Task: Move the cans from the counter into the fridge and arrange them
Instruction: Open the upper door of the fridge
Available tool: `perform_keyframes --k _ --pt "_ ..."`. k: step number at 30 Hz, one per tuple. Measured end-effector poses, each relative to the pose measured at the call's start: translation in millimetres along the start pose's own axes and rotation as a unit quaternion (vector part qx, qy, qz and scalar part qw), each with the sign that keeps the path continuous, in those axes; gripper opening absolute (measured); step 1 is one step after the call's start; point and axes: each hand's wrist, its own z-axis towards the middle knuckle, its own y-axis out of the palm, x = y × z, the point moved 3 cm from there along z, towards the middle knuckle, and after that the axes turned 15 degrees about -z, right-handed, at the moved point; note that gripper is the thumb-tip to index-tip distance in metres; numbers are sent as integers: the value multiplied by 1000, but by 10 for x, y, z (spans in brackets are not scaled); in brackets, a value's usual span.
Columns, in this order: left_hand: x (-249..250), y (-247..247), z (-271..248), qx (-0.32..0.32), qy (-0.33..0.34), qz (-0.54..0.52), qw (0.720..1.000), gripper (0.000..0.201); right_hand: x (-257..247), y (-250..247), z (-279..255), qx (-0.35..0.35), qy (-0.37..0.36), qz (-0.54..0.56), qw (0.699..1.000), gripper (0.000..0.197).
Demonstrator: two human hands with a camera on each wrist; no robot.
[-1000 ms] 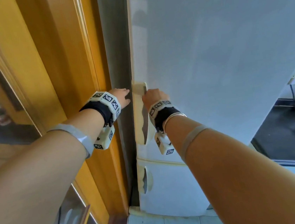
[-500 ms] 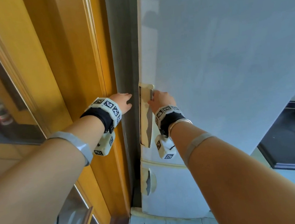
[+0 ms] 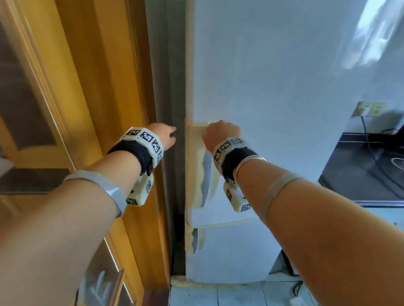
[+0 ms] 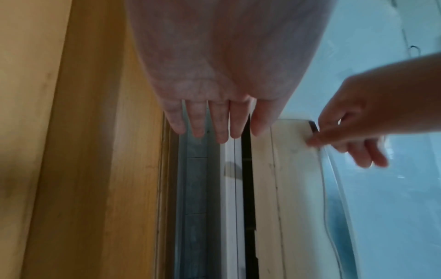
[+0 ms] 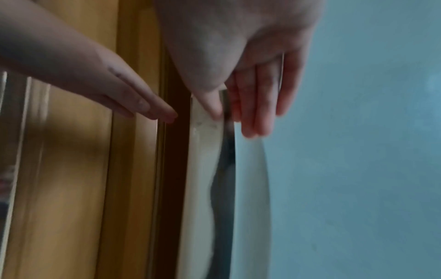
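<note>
No cans are in view. The white fridge's upper door (image 3: pixel 288 80) has a cream handle (image 3: pixel 200 178) along its left edge. My right hand (image 3: pixel 219 133) holds the top of that handle, thumb on its outer face (image 5: pixel 212 107) and fingers (image 5: pixel 253 122) behind it. My left hand (image 3: pixel 166 135) is open with straight fingers (image 4: pixel 214 124), reaching into the narrow gap between the fridge's side and the wooden frame. In the left wrist view a thin dark slit shows beside the handle (image 4: pixel 293 169), where the right hand (image 4: pixel 353 132) pinches it.
A yellow wooden door frame (image 3: pixel 103 88) with glass panels stands close on the left. The lower fridge door (image 3: pixel 232 250) is closed. At right a dark countertop (image 3: pixel 375 178) carries cables and a charger. A power strip (image 3: pixel 299 305) lies on the pale floor.
Both hands stay at the handle's height. The left hand's fingers have stretched further toward the gap beside the fridge. The head view has shifted a little.
</note>
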Motion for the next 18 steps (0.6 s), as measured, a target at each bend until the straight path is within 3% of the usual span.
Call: perform_keyframes --k 2,5,8,10,15,18 --pt "21 -15 -168 -1 5 9 1000 48 -2 -189 -211 47 -11 -33 998 30" --pt "-1 3 -375 -3 4 5 1000 47 -103 -335 -501 120 -90 -34 988 26" --pt "8 16 -530 -24 -6 25 999 49 -216 -433 -720 196 -121 -66 971 37" --pt "45 -11 -592 -31 -10 39 999 49 -248 -521 -791 200 -109 -95 969 41" --pt "181 -75 -701 -22 -5 40 999 48 -125 -740 -887 199 -51 -197 959 30" --pt "314 -99 -793 -10 6 42 999 47 -32 -830 -1030 238 -17 -179 954 24"
